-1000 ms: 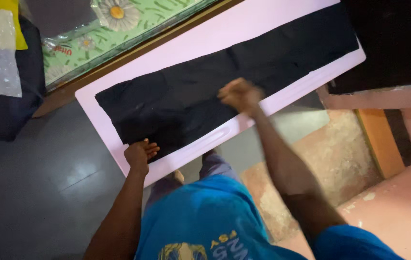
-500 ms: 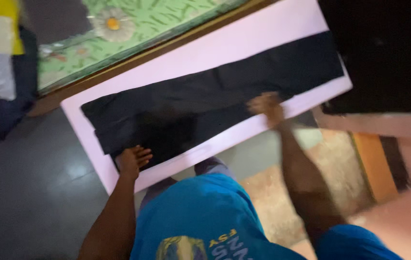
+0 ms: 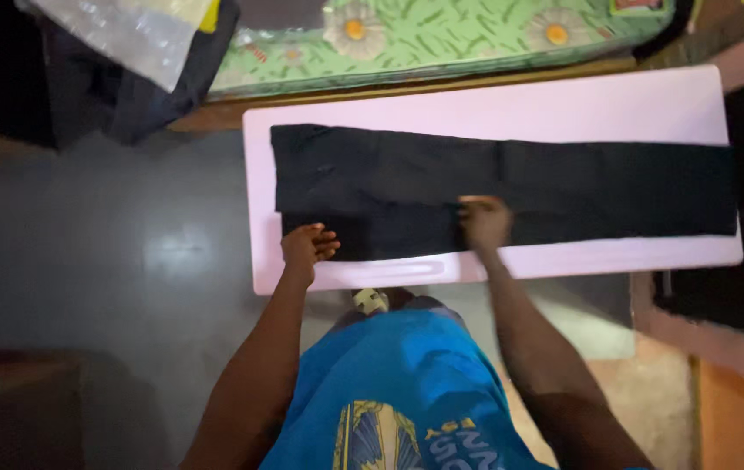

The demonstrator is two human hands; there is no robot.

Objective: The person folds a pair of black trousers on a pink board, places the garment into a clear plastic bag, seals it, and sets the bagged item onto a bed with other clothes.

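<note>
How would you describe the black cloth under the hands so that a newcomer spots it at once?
Find the long pale pink board lying across the dark floor, below the green flowered mattress. The black cloth lies flat along nearly its whole length, with the left hand and right hand pressing its near edge. It is the only dark strip on the board.

Black cloth [image 3: 511, 187] on pale pink board [image 3: 494, 109]; green daisy-patterned mattress [image 3: 441, 35]; blue shirt [image 3: 398, 392].

The black cloth [image 3: 511, 187] runs off into the dark on the right, so its end is hard to see. The green flowered mattress [image 3: 441, 39] is cut off at the top.
</note>
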